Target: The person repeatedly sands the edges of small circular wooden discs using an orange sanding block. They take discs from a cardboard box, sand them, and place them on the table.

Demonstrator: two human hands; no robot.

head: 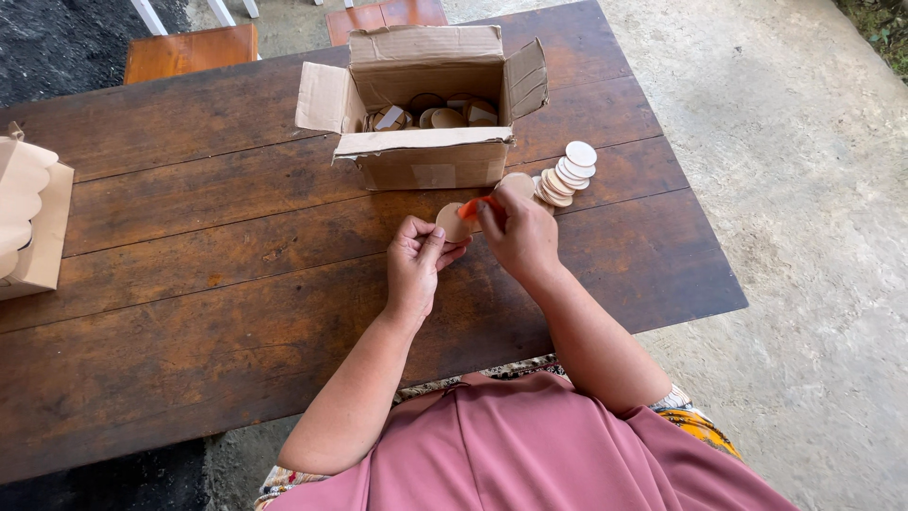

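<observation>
Left hand point(416, 260) fingers pinch a wooden disc point(451, 222) above the table point(189, 284). Right hand point(520, 232) fingers clamp an orange tool point(478, 205) against it, seemingly mid-rubbing. Beyond: disc stack point(566, 173), open cardboard box point(426, 104). Next move likely needs steady edge contact.

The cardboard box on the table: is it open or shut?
Open: the cardboard box has its flaps folded outward, and round wooden discs show inside.

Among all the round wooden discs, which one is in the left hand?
The single disc pinched by the left hand, beside the orange piece in the right hand. The others lie stacked or inside the cardboard box.
</observation>
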